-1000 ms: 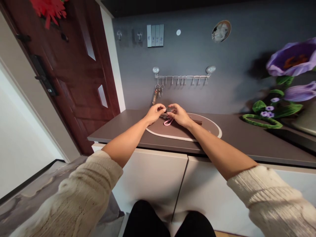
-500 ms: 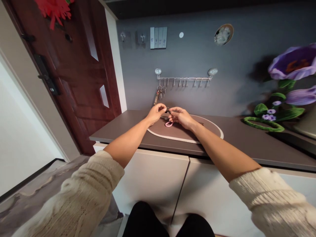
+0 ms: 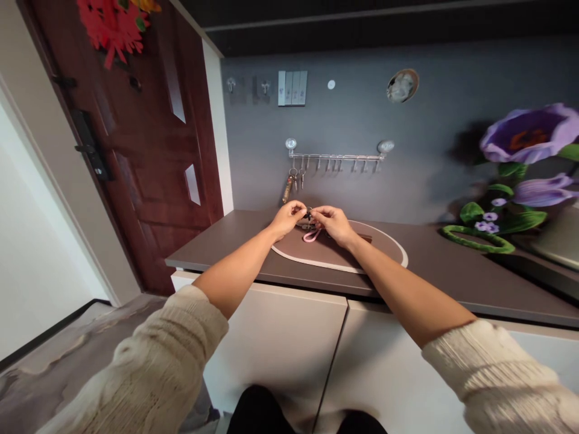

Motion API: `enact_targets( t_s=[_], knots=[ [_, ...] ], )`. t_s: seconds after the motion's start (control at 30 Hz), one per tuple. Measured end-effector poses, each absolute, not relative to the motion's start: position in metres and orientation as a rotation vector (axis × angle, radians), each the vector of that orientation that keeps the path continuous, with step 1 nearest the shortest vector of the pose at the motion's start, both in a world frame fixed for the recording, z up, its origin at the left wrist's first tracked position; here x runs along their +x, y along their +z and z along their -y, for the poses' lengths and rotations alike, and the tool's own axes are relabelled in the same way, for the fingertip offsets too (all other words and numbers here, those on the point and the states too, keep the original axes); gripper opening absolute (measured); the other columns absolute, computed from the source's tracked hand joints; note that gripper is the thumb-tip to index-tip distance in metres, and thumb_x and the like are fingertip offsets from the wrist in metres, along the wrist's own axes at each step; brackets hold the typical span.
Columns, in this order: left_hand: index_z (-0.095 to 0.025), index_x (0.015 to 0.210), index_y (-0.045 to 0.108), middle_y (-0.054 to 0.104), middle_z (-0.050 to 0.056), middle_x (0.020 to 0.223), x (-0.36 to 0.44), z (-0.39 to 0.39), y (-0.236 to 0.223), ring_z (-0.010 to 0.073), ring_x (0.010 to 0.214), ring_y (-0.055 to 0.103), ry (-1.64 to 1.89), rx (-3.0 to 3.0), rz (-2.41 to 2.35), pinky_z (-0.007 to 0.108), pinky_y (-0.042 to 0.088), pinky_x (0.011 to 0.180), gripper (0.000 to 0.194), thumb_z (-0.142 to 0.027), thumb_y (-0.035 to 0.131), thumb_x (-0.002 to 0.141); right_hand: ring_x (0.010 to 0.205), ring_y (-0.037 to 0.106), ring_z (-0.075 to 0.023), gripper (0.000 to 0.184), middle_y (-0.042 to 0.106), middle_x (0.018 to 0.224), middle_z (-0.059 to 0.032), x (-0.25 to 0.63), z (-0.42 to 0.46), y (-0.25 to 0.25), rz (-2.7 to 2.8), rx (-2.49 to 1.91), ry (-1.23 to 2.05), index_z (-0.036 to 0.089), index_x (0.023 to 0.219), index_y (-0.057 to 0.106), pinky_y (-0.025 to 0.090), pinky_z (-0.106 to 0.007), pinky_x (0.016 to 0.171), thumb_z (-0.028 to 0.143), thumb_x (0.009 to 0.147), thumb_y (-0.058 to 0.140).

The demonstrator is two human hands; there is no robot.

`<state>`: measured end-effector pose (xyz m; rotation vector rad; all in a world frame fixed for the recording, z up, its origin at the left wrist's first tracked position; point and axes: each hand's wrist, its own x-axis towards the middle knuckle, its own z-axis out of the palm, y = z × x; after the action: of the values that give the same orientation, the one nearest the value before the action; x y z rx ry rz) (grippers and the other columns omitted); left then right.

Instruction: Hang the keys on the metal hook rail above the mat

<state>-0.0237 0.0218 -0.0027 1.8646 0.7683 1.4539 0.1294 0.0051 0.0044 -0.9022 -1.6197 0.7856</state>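
Note:
My left hand (image 3: 287,218) and my right hand (image 3: 331,222) meet above an oval brown mat (image 3: 371,253) on a dark countertop (image 3: 212,241). Both hands pinch a small dark bunch of keys (image 3: 308,217) between their fingertips. A pink loop strap (image 3: 311,235) hangs from the bunch down to the mat. On the grey wall behind, a chrome hook rail (image 3: 337,156) carries another bunch of keys (image 3: 292,181) at its left end.
A dark red door (image 3: 149,138) with a black lock stands at the left. White cabinet doors (image 3: 280,337) sit under the countertop. Purple artificial flowers (image 3: 525,163) and a green wreath (image 3: 479,236) occupy the right. Light switches (image 3: 292,88) are above the rail.
The view has tilted slightly, so everything sits lower in the picture. My hands have stayed pinched together on the keys, and the pink strap has shifted a little under them.

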Motion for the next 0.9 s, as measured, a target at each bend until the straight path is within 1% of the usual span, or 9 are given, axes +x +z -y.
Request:
enact_targets(
  t_s=[0.17, 0.27, 0.43, 0.67, 0.77, 0.9],
  knots=[
    [-0.014, 0.079, 0.051, 0.053, -0.002, 0.071, -0.022, -0.02, -0.005, 0.0088, 0.067, 0.05, 1.417, 1.872, -0.757, 0.023, 0.041, 0.067, 0.011, -0.025, 0.053, 0.074, 0.062, 0.055, -0.0105, 0.029, 0.065, 0.076, -0.0041, 0.132, -0.006, 0.006, 1.644, -0.93, 0.699, 0.013, 0.081, 0.064, 0.045, -0.023, 0.059, 0.038, 0.066, 0.061],
    [-0.014, 0.078, 0.051, 0.053, -0.002, 0.07, -0.021, -0.018, -0.005, 0.0091, 0.068, 0.05, 1.42, 1.89, -0.779, 0.023, 0.042, 0.068, 0.01, -0.024, 0.052, 0.075, 0.06, 0.054, -0.01, 0.03, 0.065, 0.075, -0.0042, 0.132, -0.007, 0.006, 1.652, -0.934, 0.671, 0.012, 0.08, 0.065, 0.044, -0.023, 0.059, 0.038, 0.066, 0.061],
    [-0.015, 0.077, 0.054, 0.057, -0.001, 0.074, -0.021, -0.017, -0.005, 0.0113, 0.073, 0.052, 1.472, 1.943, -0.885, 0.025, 0.042, 0.072, 0.009, -0.023, 0.05, 0.076, 0.06, 0.054, -0.0106, 0.033, 0.065, 0.076, -0.0039, 0.132, -0.011, 0.005, 1.634, -0.943, 0.636, 0.013, 0.082, 0.064, 0.044, -0.023, 0.057, 0.042, 0.067, 0.059],
    [-0.016, 0.077, 0.058, 0.061, 0.003, 0.079, -0.025, -0.024, -0.009, 0.0147, 0.077, 0.053, 1.447, 2.143, -1.239, 0.028, 0.041, 0.075, 0.012, -0.021, 0.047, 0.078, 0.061, 0.055, -0.0116, 0.032, 0.066, 0.077, -0.0042, 0.132, -0.021, 0.016, 1.651, -1.01, 0.481, 0.014, 0.082, 0.064, 0.046, -0.025, 0.06, 0.042, 0.07, 0.056],
    [-0.017, 0.077, 0.061, 0.062, 0.005, 0.082, -0.026, -0.025, -0.011, 0.0166, 0.082, 0.053, 1.359, 2.248, -1.439, 0.03, 0.039, 0.079, 0.013, -0.019, 0.047, 0.078, 0.062, 0.055, -0.0115, 0.03, 0.065, 0.074, -0.0035, 0.131, -0.03, 0.03, 1.658, -1.02, 0.414, 0.014, 0.081, 0.065, 0.046, -0.025, 0.061, 0.041, 0.07, 0.055],
    [-0.018, 0.077, 0.063, 0.063, 0.007, 0.085, -0.026, -0.025, -0.013, 0.0176, 0.086, 0.054, 1.246, 2.285, -1.587, 0.029, 0.039, 0.08, 0.017, -0.016, 0.046, 0.078, 0.057, 0.053, -0.0097, 0.027, 0.064, 0.07, -0.0024, 0.126, -0.046, 0.053, 1.589, -1.046, 0.365, 0.014, 0.082, 0.066, 0.045, -0.023, 0.058, 0.036, 0.07, 0.055]
  ],
)
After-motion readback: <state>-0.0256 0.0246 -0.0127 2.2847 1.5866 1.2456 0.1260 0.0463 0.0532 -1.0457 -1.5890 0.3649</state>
